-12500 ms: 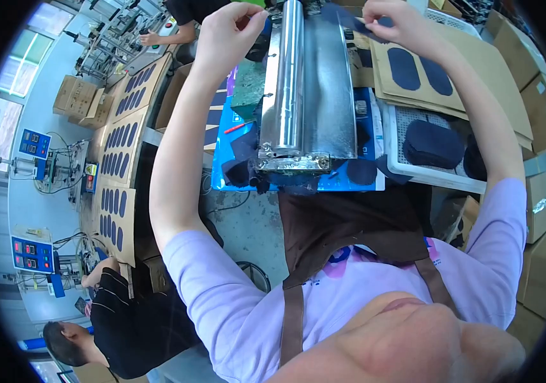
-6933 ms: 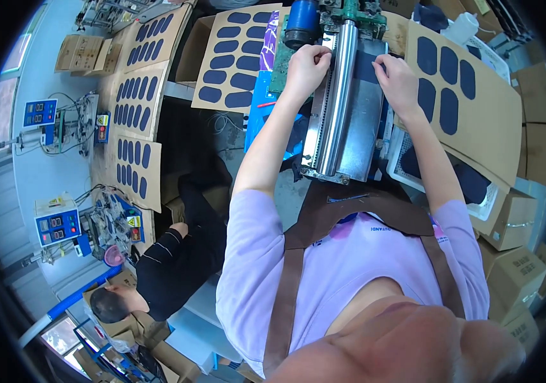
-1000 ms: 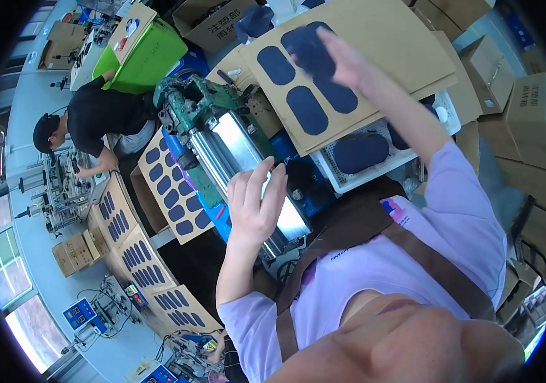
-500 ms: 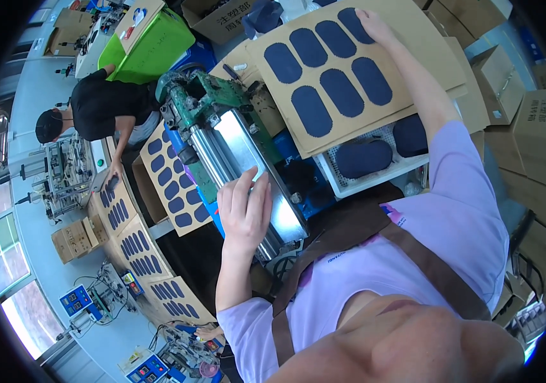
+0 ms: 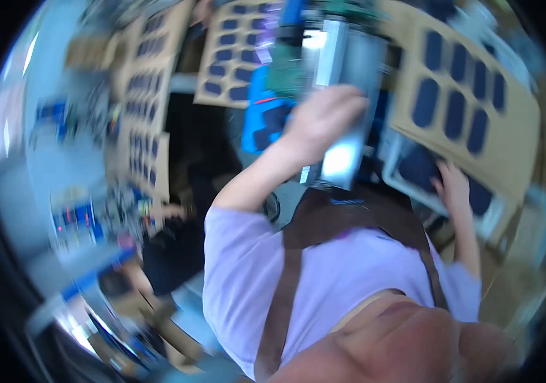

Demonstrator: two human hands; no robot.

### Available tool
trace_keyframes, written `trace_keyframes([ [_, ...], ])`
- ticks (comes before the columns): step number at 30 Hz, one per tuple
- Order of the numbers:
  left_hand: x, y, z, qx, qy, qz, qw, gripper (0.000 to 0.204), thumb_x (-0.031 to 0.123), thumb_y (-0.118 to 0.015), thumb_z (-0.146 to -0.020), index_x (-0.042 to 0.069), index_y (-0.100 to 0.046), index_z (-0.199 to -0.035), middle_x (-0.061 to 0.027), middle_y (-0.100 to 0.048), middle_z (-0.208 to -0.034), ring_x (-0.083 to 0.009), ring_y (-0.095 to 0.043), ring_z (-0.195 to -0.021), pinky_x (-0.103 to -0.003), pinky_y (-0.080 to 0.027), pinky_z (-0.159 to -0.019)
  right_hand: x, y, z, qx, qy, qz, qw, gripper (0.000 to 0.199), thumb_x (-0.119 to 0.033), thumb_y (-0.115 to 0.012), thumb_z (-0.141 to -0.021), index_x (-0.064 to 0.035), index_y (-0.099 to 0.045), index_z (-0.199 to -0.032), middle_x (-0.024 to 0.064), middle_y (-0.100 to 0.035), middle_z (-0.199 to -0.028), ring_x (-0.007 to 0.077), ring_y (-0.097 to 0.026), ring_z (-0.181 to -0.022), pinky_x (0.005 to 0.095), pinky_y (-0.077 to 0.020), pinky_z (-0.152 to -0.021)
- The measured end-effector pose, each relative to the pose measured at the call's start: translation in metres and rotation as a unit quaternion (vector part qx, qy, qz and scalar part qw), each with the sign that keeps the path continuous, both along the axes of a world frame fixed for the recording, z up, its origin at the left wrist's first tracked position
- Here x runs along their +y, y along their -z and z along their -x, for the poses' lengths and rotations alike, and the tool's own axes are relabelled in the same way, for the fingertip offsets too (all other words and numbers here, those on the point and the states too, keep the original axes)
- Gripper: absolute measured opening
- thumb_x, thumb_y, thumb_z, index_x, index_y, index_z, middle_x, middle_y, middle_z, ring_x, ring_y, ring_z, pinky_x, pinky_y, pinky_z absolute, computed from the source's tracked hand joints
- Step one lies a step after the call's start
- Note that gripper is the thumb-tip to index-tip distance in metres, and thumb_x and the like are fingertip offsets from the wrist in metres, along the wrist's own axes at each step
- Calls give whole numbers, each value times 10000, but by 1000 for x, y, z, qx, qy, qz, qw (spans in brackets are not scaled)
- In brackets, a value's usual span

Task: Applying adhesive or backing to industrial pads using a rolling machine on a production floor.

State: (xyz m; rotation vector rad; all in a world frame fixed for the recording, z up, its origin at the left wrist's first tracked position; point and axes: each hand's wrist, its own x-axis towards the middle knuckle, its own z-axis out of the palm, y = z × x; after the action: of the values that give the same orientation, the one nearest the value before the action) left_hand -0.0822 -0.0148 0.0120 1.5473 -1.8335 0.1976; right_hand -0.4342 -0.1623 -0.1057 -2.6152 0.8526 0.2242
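Two bare hands are busy. The right hand (image 5: 455,186) is at the white tray (image 5: 413,196), its fingers bent beside the dark blue pads (image 5: 416,167); I cannot tell if it pinches one. Best to lift just one by its edge and keep it flat. The left hand (image 5: 329,116) is curled over the metal roller machine (image 5: 342,159); blur hides whether it holds anything. Its fingers should stay clear of the roller. Farther out, seven flat pads (image 5: 455,115) lie on the cardboard sheet (image 5: 512,134). That sheet hides part of the tray. A person in black (image 5: 176,258) is just a smear.
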Motion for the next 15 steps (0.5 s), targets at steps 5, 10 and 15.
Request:
trace_keyframes([
  [5, 5, 6, 1, 10, 0, 38, 999, 66, 77, -633, -860, 66, -611, -921, -66, -607, -944, -242, -600, -774, -312, -501, -671, 5, 21, 9, -93, 74, 23, 993, 303, -65, -709, -819, -54, -632, -1112, 84, -637, -1059, 297, -633, -923, 360, -502, -801],
  [10, 23, 6, -1, -27, -44, 58, 997, 61, 73, -671, -872, 73, -611, -882, -50, -608, -888, -208, -597, -711, -295, -479, -590, 14, 32, 14, -168, 45, 80, 981, 213, -43, -689, -865, -46, -664, -1076, 79, -664, -1007, 264, -638, -888, 331, -510, -801],
  [15, 35, 5, -10, -19, -62, 50, 997, 61, 58, -682, -861, 56, -645, -909, -60, -634, -902, -219, -605, -716, -305, -499, -620, 16, 29, 10, -196, 51, 122, 972, 198, -28, -686, -851, -54, -674, -1047, 68, -671, -963, 258, -635, -880, 332, -500, -813],
])
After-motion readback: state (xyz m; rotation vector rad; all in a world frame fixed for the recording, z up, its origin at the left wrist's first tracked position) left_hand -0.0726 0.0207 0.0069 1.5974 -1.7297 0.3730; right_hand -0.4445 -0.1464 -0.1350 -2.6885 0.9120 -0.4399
